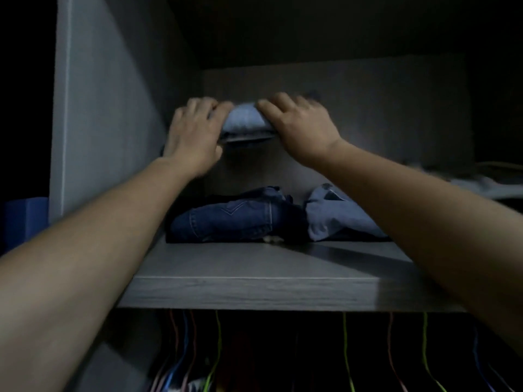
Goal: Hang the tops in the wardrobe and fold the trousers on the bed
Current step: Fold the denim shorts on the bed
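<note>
Here both hands, left hand (195, 131) and right hand (302, 128), grip folded light jeans (246, 123).

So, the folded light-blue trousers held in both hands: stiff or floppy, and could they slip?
Probably floppy: the left hand and right hand grip the folded light-blue trousers at both ends, so one hand alone may let layers open. They look like denim, so likely not slippery. Pushed on the shelf, they should slide, not roll.
</note>
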Action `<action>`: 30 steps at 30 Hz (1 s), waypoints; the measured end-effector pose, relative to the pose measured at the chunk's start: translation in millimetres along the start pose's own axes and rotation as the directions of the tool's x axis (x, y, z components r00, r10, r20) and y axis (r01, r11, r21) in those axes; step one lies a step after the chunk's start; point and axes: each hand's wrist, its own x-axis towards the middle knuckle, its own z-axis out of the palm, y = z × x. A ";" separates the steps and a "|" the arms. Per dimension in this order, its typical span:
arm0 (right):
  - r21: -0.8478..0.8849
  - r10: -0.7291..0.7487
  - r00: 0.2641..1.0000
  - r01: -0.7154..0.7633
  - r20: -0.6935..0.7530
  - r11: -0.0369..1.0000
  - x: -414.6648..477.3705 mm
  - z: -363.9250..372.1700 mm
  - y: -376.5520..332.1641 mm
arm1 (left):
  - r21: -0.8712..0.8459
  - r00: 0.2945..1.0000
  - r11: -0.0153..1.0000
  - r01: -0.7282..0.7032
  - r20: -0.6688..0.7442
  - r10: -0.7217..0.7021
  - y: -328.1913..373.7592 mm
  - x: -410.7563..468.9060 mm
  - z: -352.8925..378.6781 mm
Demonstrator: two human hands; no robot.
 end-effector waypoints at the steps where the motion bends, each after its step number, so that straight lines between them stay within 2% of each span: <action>1: 0.052 -0.006 0.987 -0.002 0.158 0.999 -0.9 11.5 -8.7 | -0.058 0.981 0.998 0.024 0.193 -0.012 -4.1 -6.3 9.2; 2: 0.116 -0.035 0.935 -0.007 0.352 0.993 -3.6 22.4 -18.5 | -0.125 0.903 0.990 0.062 0.430 -0.003 -5.6 -12.9 17.2; 3: 0.188 -0.078 0.840 -0.030 0.537 0.982 -7.2 33.1 -27.9 | -0.164 0.748 0.981 0.104 0.663 0.031 -5.4 -19.3 23.6; 4: 0.252 -0.122 0.744 -0.064 0.656 0.966 -11.0 41.4 -34.6 | -0.176 0.581 0.975 0.137 0.811 0.065 -4.5 -24.5 28.5; 5: 0.303 -0.156 0.692 -0.095 0.705 0.948 -13.6 44.8 -38.0 | -0.180 0.481 0.970 0.163 0.873 0.081 -4.1 -27.5 30.7; 6: 0.341 -0.172 0.687 -0.118 0.706 0.933 -14.4 43.7 -38.3 | -0.187 0.458 0.964 0.187 0.885 0.083 -4.1 -28.7 30.2; 8: 0.402 -0.176 0.719 -0.154 0.672 0.903 -14.1 39.9 -31.3 | -0.216 0.522 0.951 0.222 0.850 0.071 -7.6 -27.6 29.5; 11: 0.497 -0.168 0.747 -0.240 0.643 0.834 -15.8 38.5 -18.7 | -0.205 0.665 0.956 0.210 0.747 0.014 -12.0 -27.6 34.0; 14: 0.531 -0.104 0.835 -0.243 0.541 0.812 -10.9 34.5 -13.2 | -0.092 0.870 0.985 0.148 0.485 -0.085 -13.6 -23.4 34.5; 16: 0.539 -0.032 0.907 -0.220 0.420 0.813 -6.4 28.2 -11.3 | -0.052 0.943 0.989 0.138 0.312 -0.115 -15.6 -19.9 29.6; 17: 0.545 -0.017 0.918 -0.220 0.397 0.809 -6.6 25.9 -11.0 | -0.067 0.946 0.987 0.147 0.302 -0.121 -16.9 -20.0 28.2; 18: 0.548 -0.028 0.900 -0.240 0.434 0.801 -8.4 24.7 -12.3 | -0.104 0.920 0.981 0.166 0.374 -0.116 -17.5 -21.1 27.3; 19: 0.537 -0.068 0.855 -0.259 0.514 0.803 -11.1 25.0 -16.8 | -0.136 0.853 0.973 0.186 0.514 -0.091 -16.2 -23.4 27.0; 21: 0.478 -0.158 0.731 -0.251 0.663 0.842 -16.4 29.2 -28.9 | -0.132 0.611 0.972 0.192 0.792 -0.013 -10.8 -29.1 28.6; 22: 0.453 -0.170 0.700 -0.240 0.694 0.859 -17.9 30.9 -35.1 | -0.124 0.520 0.974 0.191 0.854 0.006 -8.8 -31.6 28.7; 23: 0.439 -0.161 0.690 -0.247 0.705 0.864 -18.7 30.5 -39.5 | -0.119 0.486 0.972 0.201 0.874 0.007 -7.8 -32.2 29.1; 27: 0.486 -0.160 0.701 -0.295 0.695 0.823 -30.5 25.9 -44.2 | -0.125 0.559 0.982 0.144 0.829 0.023 -4.1 -34.9 28.3; 30: 0.429 -0.177 0.670 -0.231 0.721 0.873 -46.6 14.6 -38.3 | -0.102 0.541 0.991 0.088 0.840 0.038 -0.9 -34.3 17.7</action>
